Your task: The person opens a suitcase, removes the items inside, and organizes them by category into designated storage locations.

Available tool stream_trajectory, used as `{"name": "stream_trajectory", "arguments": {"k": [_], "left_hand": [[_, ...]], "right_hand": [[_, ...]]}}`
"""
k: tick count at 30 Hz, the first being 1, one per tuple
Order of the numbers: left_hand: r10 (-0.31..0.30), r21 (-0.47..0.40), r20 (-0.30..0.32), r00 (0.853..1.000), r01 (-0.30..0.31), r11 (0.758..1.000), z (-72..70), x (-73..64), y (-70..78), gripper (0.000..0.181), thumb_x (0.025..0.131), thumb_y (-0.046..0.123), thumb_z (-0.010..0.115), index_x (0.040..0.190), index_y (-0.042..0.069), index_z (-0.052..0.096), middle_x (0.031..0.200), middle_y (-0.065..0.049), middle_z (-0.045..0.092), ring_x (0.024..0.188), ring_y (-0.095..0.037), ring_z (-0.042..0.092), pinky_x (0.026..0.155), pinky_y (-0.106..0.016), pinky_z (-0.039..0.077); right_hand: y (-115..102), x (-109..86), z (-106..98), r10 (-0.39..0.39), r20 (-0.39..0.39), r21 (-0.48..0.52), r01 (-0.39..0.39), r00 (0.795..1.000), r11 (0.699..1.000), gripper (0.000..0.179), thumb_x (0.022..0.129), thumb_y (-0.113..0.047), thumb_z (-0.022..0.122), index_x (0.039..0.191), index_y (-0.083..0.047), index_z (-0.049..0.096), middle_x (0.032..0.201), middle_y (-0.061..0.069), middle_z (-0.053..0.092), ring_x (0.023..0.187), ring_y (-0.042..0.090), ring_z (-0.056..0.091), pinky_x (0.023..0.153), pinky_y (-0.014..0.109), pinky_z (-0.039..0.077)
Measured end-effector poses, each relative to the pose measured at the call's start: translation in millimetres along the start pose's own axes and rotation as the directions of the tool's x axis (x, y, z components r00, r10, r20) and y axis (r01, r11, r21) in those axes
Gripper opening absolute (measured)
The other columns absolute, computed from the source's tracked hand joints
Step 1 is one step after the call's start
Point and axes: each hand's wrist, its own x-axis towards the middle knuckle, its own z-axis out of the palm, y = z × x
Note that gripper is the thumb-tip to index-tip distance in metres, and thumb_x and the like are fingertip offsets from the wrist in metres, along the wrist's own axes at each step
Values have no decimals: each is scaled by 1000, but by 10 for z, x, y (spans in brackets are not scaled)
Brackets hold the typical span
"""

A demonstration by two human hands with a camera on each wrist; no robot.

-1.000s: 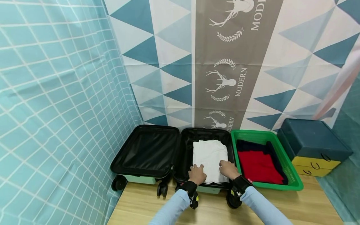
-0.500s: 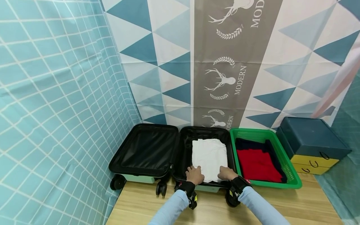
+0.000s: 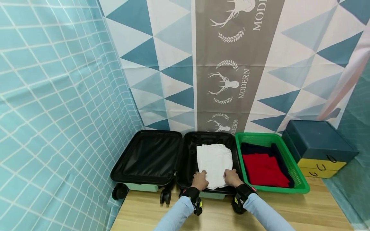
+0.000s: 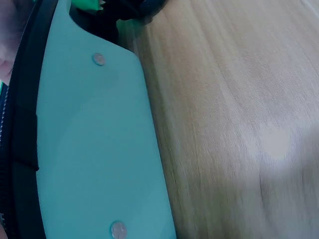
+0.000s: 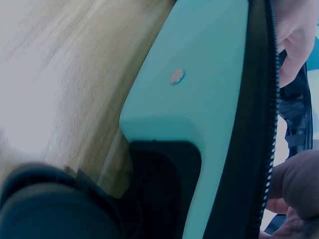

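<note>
A folded white garment (image 3: 215, 162) lies inside the right half of an open suitcase (image 3: 188, 144). At its lower left edge my left hand (image 3: 200, 180) grips the fabric with bent fingers. Across from it, my right hand (image 3: 232, 177) pinches the lower right edge between thumb and curled fingers. The right wrist view catches part of the right hand (image 5: 299, 189) behind the black zipper rim. Mostly the mint-green suitcase shell (image 4: 94, 139) fills the left wrist view, so the left fingertips are hidden there.
The suitcase's other half (image 3: 150, 157) lies open at left. A green basket (image 3: 302, 179) on the right holds folded red (image 3: 264, 170) and dark blue garments. Beyond it stand blue-and-yellow boxes (image 3: 321, 141). Suitcase wheels (image 3: 238, 205) stick out over the wooden table (image 3: 216, 218).
My right hand has come down along the garment's right side, its fingers now curled at the edge. The left fingers, earlier spread on the cloth, are more bent. The garment lies almost the same.
</note>
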Motion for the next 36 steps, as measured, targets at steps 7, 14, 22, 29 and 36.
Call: {"name": "stream_trajectory", "arguments": {"k": [7, 14, 22, 29, 36], "left_hand": [[-11, -4, 8, 1000, 11, 1000, -23, -32, 4, 34, 73, 4, 65, 106, 2, 58, 90, -18, 59, 79, -40, 50, 66, -43, 40], [-14, -7, 64, 998, 14, 1000, 22, 0, -49, 32, 72, 10, 69, 102, 3, 61, 92, -14, 55, 77, -29, 48, 63, -38, 40], [-8, -173, 88, 996, 23, 985, -14, 1, -32, 43, 73, 0, 66, 113, -1, 53, 100, -20, 53, 68, -25, 42, 53, -33, 32], [-125, -288, 17, 992, 125, 949, 19, 33, 16, 52, 68, -6, 66, 117, 0, 48, 100, -30, 40, 55, -22, 40, 44, -30, 30], [-183, -235, 3, 983, 178, 956, 21, 80, 76, 48, 70, 6, 68, 115, 1, 51, 99, -25, 44, 67, -28, 43, 51, -35, 32]], "right_hand": [[-20, 16, -20, 51, 4, 86, -51, 999, 995, 33, 70, 12, 47, 99, 2, 60, 97, 26, 47, 66, 30, 45, 55, 33, 36], [-42, 10, -54, 55, 23, 55, -56, 998, 997, 35, 71, 8, 47, 101, 0, 63, 99, 20, 54, 89, 35, 46, 63, 36, 38], [-32, 12, -79, 47, 66, 121, -54, 997, 991, 41, 69, 8, 48, 108, 6, 58, 101, 26, 48, 63, 25, 40, 48, 28, 33], [1, -6, -98, 58, 142, 276, -96, 988, 956, 46, 64, 9, 51, 110, 16, 44, 95, 24, 39, 56, 22, 34, 44, 28, 31], [27, 48, -92, 22, 47, 228, -32, 999, 973, 43, 66, -1, 60, 102, 20, 49, 102, 32, 47, 77, 31, 49, 58, 33, 42]]}}
